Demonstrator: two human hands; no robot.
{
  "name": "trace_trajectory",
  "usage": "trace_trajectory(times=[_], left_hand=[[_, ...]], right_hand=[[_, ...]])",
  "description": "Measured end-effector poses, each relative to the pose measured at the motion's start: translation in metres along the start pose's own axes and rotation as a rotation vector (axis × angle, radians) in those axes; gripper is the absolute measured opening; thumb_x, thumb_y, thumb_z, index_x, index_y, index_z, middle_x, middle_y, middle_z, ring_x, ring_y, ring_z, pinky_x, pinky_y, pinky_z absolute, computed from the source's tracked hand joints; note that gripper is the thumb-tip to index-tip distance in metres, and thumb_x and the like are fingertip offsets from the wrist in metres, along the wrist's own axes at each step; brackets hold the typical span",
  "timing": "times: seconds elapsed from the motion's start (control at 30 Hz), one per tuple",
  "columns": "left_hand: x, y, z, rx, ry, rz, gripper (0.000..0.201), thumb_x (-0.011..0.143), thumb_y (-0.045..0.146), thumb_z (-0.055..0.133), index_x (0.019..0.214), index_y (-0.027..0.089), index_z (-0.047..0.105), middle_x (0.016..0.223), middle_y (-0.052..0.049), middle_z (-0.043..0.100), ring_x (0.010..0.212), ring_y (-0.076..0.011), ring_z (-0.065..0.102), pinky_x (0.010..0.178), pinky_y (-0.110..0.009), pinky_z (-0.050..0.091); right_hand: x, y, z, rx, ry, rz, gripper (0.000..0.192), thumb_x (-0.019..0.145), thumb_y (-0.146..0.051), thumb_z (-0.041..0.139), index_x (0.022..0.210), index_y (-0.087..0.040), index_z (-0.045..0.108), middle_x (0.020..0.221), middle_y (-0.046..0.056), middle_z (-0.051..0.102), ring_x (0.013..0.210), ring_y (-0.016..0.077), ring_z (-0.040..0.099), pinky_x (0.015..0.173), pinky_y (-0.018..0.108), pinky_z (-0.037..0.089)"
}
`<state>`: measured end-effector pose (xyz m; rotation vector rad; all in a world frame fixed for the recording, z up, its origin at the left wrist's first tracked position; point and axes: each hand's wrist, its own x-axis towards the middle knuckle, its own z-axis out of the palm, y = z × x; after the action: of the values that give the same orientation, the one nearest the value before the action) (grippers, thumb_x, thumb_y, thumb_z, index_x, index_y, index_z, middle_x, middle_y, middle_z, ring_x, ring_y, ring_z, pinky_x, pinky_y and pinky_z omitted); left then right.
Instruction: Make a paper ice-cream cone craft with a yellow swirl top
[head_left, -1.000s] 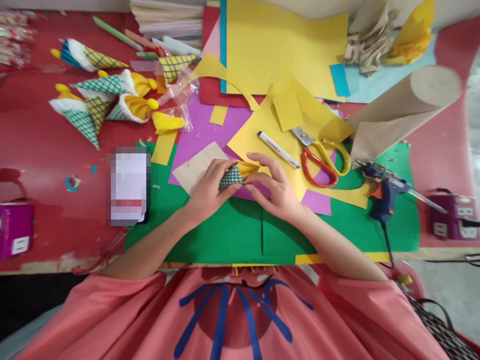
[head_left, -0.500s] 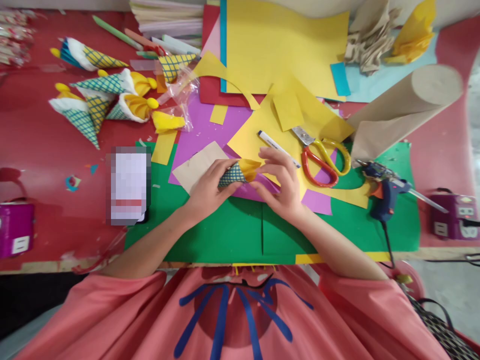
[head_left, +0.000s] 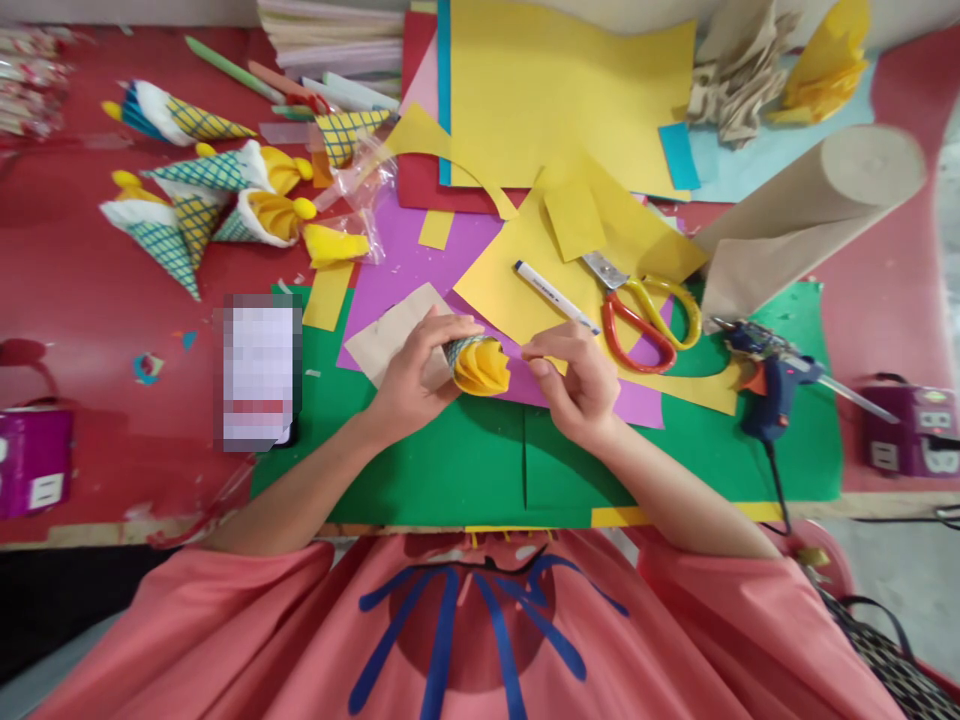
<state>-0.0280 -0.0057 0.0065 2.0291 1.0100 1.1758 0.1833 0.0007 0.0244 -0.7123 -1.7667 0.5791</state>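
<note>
Left hand [head_left: 416,375] grips a small blue-checked paper cone with folded yellow paper filling [head_left: 475,362], fingers closed around it, above the green card sheet [head_left: 450,470]. Right hand [head_left: 581,385] sits just beside the cone's mouth, fingers curled, holding nothing visible. White marker pen [head_left: 556,297] and red-and-yellow-handled scissors [head_left: 645,310] lie beyond on yellow paper.

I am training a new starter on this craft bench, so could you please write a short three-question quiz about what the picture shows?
1. True or false: the left hand holds the paper cone in its grip.
2. Which tool lies nearest the right hand? A) glue gun B) white marker C) brown paper roll
3. Fill the gap: the scissors rest on ______ paper, right of the marker.

Key
1. True: the fingers wrap the chequered cone, whose folded yellow filling faces the camera.
2. B: the marker lies just beyond the right hand's fingers.
3. Yellow.
</note>
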Motion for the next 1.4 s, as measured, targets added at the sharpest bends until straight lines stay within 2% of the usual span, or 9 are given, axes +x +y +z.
trace_trajectory(times=[0.2, 0.43, 0.67, 0.87, 1.07, 1.23, 1.3, 1.37, 1.4], left_hand=[[0.0, 0.002, 0.002, -0.062, -0.026, -0.042, 0.054, 0.083, 0.03, 0.069, 0.13, 0.028, 0.044, 0.124, -0.006, 0.063, 0.118, -0.0198, 0.061, 0.118, -0.046, 0.034], [-0.007, -0.001, 0.0, -0.05, -0.052, -0.143, 0.056, 0.082, 0.038, 0.069, 0.129, 0.027, 0.042, 0.125, -0.008, 0.061, 0.12, -0.0219, 0.06, 0.101, -0.04, 0.051], [-0.004, 0.005, -0.001, -0.06, -0.068, -0.196, 0.052, 0.085, 0.042, 0.065, 0.128, 0.026, 0.041, 0.127, -0.009, 0.06, 0.121, -0.0215, 0.059, 0.102, -0.04, 0.05], [-0.002, 0.008, -0.001, -0.074, -0.07, -0.221, 0.049, 0.086, 0.042, 0.063, 0.127, 0.026, 0.041, 0.129, -0.01, 0.058, 0.126, -0.0228, 0.056, 0.103, -0.041, 0.05], [-0.003, 0.005, 0.0, -0.017, -0.019, -0.218, 0.05, 0.083, 0.036, 0.068, 0.126, 0.026, 0.044, 0.123, -0.008, 0.061, 0.115, -0.0206, 0.062, 0.097, -0.037, 0.053], [0.0, 0.007, -0.002, 0.176, -0.003, -0.276, 0.047, 0.083, 0.035, 0.068, 0.124, 0.025, 0.049, 0.119, -0.007, 0.063, 0.111, -0.021, 0.063, 0.096, -0.035, 0.054], [0.002, 0.01, -0.002, 0.191, -0.006, -0.324, 0.046, 0.083, 0.038, 0.066, 0.124, 0.024, 0.05, 0.12, -0.008, 0.063, 0.11, -0.0216, 0.064, 0.094, -0.036, 0.055], [0.003, 0.012, -0.002, 0.176, -0.025, -0.38, 0.046, 0.083, 0.04, 0.066, 0.123, 0.023, 0.052, 0.119, -0.007, 0.064, 0.107, -0.0213, 0.065, 0.089, -0.034, 0.058], [0.003, 0.014, -0.002, 0.162, -0.041, -0.404, 0.045, 0.083, 0.039, 0.065, 0.122, 0.022, 0.052, 0.118, -0.007, 0.065, 0.104, -0.0207, 0.066, 0.084, -0.032, 0.059]], right_hand=[[0.003, -0.004, 0.001, -0.018, -0.002, -0.086, 0.018, 0.087, -0.009, 0.057, 0.102, -0.019, 0.059, 0.082, 0.004, 0.065, 0.078, 0.0161, 0.062, 0.066, 0.03, 0.054], [0.001, -0.002, 0.002, 0.02, 0.004, 0.013, 0.016, 0.087, -0.01, 0.058, 0.096, -0.022, 0.053, 0.081, 0.001, 0.061, 0.078, 0.0148, 0.062, 0.068, 0.03, 0.052], [-0.003, 0.002, 0.003, 0.048, 0.003, 0.089, 0.014, 0.091, -0.011, 0.053, 0.099, -0.023, 0.052, 0.084, 0.002, 0.062, 0.081, 0.015, 0.062, 0.072, 0.032, 0.052], [-0.005, 0.006, 0.005, 0.088, 0.003, 0.183, 0.005, 0.097, -0.019, 0.046, 0.096, -0.023, 0.049, 0.083, 0.002, 0.058, 0.081, 0.0146, 0.06, 0.073, 0.032, 0.051], [-0.005, 0.005, 0.006, 0.15, 0.047, 0.259, 0.014, 0.1, -0.026, 0.038, 0.088, -0.023, 0.045, 0.08, 0.0, 0.053, 0.075, 0.012, 0.055, 0.069, 0.029, 0.047], [-0.003, 0.005, 0.003, 0.094, -0.03, 0.28, 0.026, 0.102, -0.026, 0.034, 0.08, -0.022, 0.048, 0.072, -0.001, 0.053, 0.064, 0.0104, 0.051, 0.061, 0.026, 0.045], [-0.002, 0.006, 0.001, 0.033, -0.001, 0.235, 0.021, 0.099, -0.025, 0.041, 0.082, -0.022, 0.052, 0.078, 0.001, 0.057, 0.072, 0.0126, 0.057, 0.067, 0.029, 0.049], [0.0, 0.006, 0.0, -0.051, 0.057, 0.175, 0.007, 0.095, -0.024, 0.05, 0.091, -0.024, 0.056, 0.095, 0.004, 0.061, 0.093, 0.0178, 0.061, 0.082, 0.036, 0.052], [0.001, 0.006, 0.0, -0.085, 0.064, 0.156, 0.007, 0.093, -0.023, 0.052, 0.097, -0.026, 0.057, 0.105, 0.006, 0.06, 0.103, 0.0202, 0.06, 0.088, 0.04, 0.052]])
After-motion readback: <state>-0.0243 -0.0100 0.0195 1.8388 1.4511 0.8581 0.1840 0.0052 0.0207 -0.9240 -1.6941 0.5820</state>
